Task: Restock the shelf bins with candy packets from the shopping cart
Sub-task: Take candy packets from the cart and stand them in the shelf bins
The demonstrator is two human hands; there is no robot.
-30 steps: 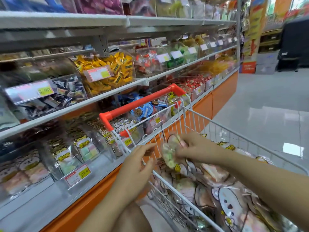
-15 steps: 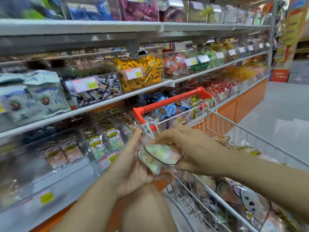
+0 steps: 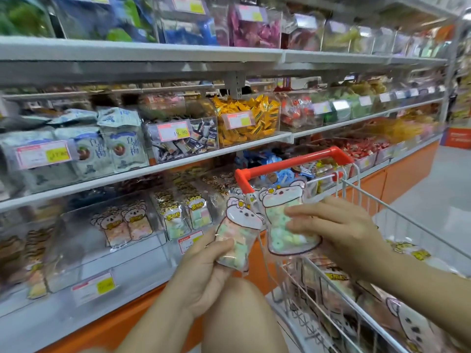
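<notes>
Left hand (image 3: pixel 204 273) gripped one candy packet (image 3: pixel 233 242), right hand (image 3: pixel 339 233) a second packet (image 3: pixel 285 222); I judged the shelf bin (image 3: pixel 81 240) at nine o'clock came next.

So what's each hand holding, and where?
Left hand grips one candy packet by its bottom; right hand holds a second packet across its middle.

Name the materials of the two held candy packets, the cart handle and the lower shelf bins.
Candy packets: thin clear plastic film, glossy, crinkled, contents showing through. Cart handle: likely moulded plastic, smooth red-orange. Shelf bins: rigid clear plastic, probably acrylic; glare, see-through walls.
</notes>
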